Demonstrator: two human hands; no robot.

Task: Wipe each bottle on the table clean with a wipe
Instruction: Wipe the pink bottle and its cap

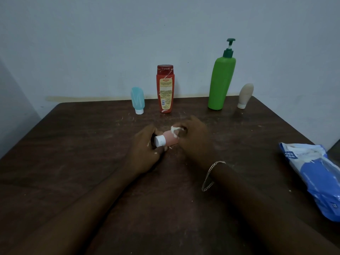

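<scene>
mid-wipe on the pink bottle (pixel 171 139), held sideways low at the middle of the table (pixel 92 144); can't tell if it's touching the wood. my left hand (pixel 145 150) curls round its white-capped end. my right hand (pixel 195 138) pinches a white wad, the wipe (pixel 174 130) i reckon, against the far end. next i'd rub along the body and roll it. teal bottle (pixel 137 100), red bottle (pixel 165 89), green pump bottle (pixel 220 81) and beige bottle (pixel 245 95) stand at the back; the red one looks smeared. wipe pack (pixel 316 177) on my right.

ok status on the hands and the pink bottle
Left hand grips pink bottle at the cap end. Right hand pinches wipe against its body. Other bottles upright at back, out of the way.
</scene>
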